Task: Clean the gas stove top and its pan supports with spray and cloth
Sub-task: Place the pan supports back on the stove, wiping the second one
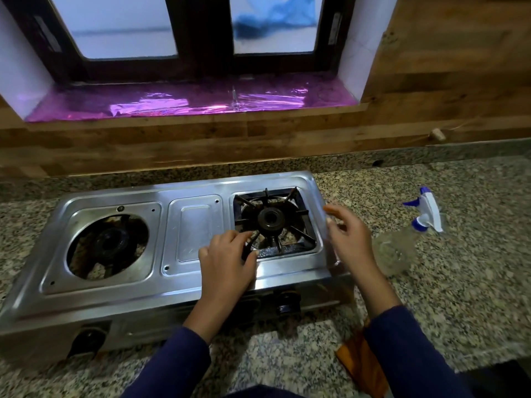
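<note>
Where the black pan support (290, 247) sits over the right-hand burner (270, 218) of the gas stove (195, 225), the left hand (227, 262) reaches in palm down. Its fingers curl over the support's near-left corner and its thumb presses the near bar, so it grips the frame. The right hand (349, 237) hovers just off the stove's right edge, fingers spread and loosely bent, holding nothing.

The support is a square dark frame with thin prongs pointing at the round burner head. The stove top is brushed, dented steel with a raised centre panel. Its left burner (109, 245) lies bare in a round opening with no support over it.

The stove stands on a speckled granite countertop (459, 297). To its right a clear spray bottle (398, 249) with a blue-and-white trigger lies on its side. An orange-brown cloth (362, 366) rests near the counter's front edge, beside the right sleeve.
</note>
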Demonstrator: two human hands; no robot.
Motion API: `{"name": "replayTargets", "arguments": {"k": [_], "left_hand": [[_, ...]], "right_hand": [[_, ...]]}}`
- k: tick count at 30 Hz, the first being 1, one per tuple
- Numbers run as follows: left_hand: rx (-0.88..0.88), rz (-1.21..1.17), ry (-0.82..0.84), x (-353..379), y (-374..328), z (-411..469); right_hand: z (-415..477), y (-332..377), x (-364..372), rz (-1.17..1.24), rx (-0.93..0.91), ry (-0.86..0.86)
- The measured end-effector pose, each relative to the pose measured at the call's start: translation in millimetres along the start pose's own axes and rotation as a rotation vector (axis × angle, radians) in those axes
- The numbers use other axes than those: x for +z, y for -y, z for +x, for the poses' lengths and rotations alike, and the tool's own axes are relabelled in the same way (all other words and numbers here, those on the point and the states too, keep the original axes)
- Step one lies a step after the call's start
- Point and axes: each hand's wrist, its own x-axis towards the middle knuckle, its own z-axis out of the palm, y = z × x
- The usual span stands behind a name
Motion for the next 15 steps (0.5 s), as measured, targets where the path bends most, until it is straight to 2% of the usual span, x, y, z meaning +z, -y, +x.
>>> {"name": "replayTargets", "arguments": {"k": [3,6,11,13,15], "left_hand": [[0.123,-0.040,0.034,1,-14,-6],[0.274,-0.071,0.117,8,-33,-15],[0.446,-0.031,0.209,28,-54,-33],[0.480,0.013,0.223,33,-55,-41],[0.499,0.051,0.239,36,-53,-48]], "right_hand": [[-50,-21,-25,0.100,0.178,-0.172],[-95,-62,-37,0.028,0.364,-0.276],[-159,-108,-24,-0.473,0.677,-0.102],[-175,-112,-13,-0.515,0.716,-0.048],[-183,-117,-4,-0.476,0.672,-0.067]]}}
